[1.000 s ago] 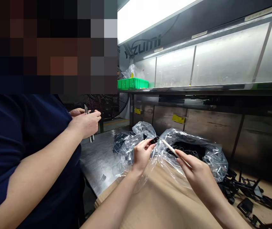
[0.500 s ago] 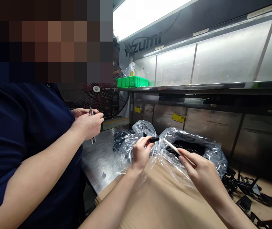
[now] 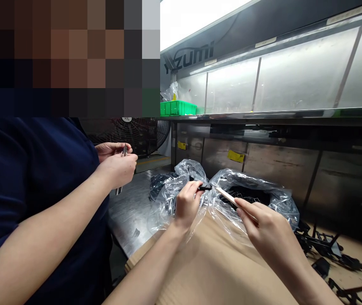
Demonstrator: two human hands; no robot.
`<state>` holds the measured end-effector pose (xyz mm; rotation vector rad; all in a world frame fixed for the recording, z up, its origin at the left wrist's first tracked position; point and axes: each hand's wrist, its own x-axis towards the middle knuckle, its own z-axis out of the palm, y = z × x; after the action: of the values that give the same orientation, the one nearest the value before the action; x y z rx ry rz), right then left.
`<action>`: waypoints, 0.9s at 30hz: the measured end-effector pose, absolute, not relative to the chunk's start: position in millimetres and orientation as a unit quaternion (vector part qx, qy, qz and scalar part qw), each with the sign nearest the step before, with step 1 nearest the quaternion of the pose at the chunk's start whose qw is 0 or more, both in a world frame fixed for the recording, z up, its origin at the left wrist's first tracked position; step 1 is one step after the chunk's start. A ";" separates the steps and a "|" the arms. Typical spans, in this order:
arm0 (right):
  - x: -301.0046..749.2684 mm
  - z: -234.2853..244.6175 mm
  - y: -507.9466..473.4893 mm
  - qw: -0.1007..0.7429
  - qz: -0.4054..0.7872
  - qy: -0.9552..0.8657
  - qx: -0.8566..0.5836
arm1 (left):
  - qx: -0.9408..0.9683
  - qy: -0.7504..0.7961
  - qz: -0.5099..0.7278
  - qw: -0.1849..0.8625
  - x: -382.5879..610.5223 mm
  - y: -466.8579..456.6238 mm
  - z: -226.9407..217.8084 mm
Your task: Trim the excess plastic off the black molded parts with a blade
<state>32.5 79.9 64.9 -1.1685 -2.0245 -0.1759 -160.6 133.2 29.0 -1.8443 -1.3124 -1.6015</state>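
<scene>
My left hand (image 3: 187, 203) is closed, pinching a small black plastic part (image 3: 205, 186) between thumb and fingers. A slim white-handled knife (image 3: 227, 195) is in my right hand (image 3: 265, 224), its thin tip pointing left and close to the part. Whether the tip touches it I cannot tell. Under and behind my hands lie clear plastic bags (image 3: 250, 176). Dark parts (image 3: 247, 197) show through the opening of the right-hand bag. Brown paper or cardboard (image 3: 212, 258) spreads out below my forearms.
On my left a person in a dark blue top (image 3: 50, 161) holds a utility knife (image 3: 122, 154) upright. A green bin (image 3: 178, 108) stands on the shelf above the metal table (image 3: 123, 222). Black plastic parts (image 3: 333, 248) lie at right. A large fan (image 3: 136, 135) stands behind.
The black part in my left hand has turned slightly, showing a flatter face. My right hand has barely shifted. The person's utility knife has tilted.
</scene>
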 end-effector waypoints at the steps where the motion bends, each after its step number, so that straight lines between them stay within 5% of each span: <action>1: 32.4 65.5 79.1 0.387 -0.073 -0.795 -0.461 | -0.654 -0.465 -0.568 0.183 -160.7 133.3 29.1; 13: 30.5 66.3 78.6 0.375 -0.067 -0.805 -0.455 | -0.651 -0.480 -0.579 0.106 -161.0 133.1 28.1; 27: 38.9 66.1 85.4 0.391 -0.045 -0.794 -0.464 | -0.597 -0.514 -0.580 -0.208 -162.0 141.2 31.4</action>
<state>38.9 85.4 66.1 -1.1779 -2.0172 -0.1132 -162.0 141.2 31.4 -2.1734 -1.8702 -2.1115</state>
